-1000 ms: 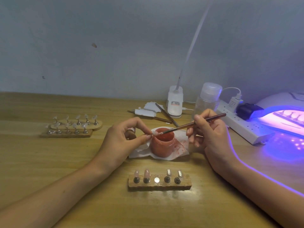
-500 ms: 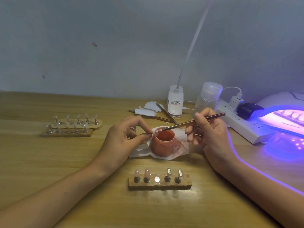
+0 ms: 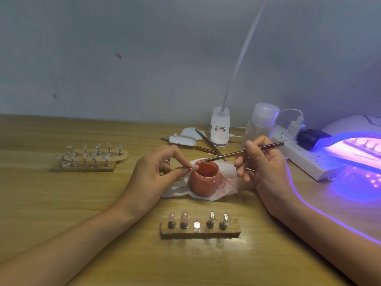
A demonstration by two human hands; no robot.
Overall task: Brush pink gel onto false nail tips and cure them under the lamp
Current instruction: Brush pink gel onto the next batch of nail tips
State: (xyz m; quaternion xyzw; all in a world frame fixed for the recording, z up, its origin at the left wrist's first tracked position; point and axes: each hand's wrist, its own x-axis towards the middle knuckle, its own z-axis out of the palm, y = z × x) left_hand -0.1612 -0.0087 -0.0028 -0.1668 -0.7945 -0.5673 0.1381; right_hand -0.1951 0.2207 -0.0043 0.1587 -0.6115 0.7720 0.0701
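Observation:
An open jar of pink gel (image 3: pixel 204 178) stands on a stained white tissue (image 3: pixel 226 183) at the middle of the table. My left hand (image 3: pixel 153 178) pinches a small nail tip (image 3: pixel 194 167) on its holder just left of the jar's rim. My right hand (image 3: pixel 261 168) grips a thin brown brush (image 3: pixel 241 153), its bristles over the jar's far rim near the tip. In front, a wooden stand (image 3: pixel 201 231) carries two pink-coated tips at its left and two bare holders at its right. The curing lamp (image 3: pixel 358 149) glows violet at the right edge.
Two wooden stands of clear tips (image 3: pixel 90 156) sit at the left. Behind the jar lie spare brushes and white pads (image 3: pixel 191 139), a white desk-lamp base (image 3: pixel 219 132) and a clear bottle (image 3: pixel 261 120). A white power strip (image 3: pixel 305 159) runs toward the lamp.
The brush tip has lifted off the nail tip and moved right, over the far rim of the jar. My left hand has stayed almost still.

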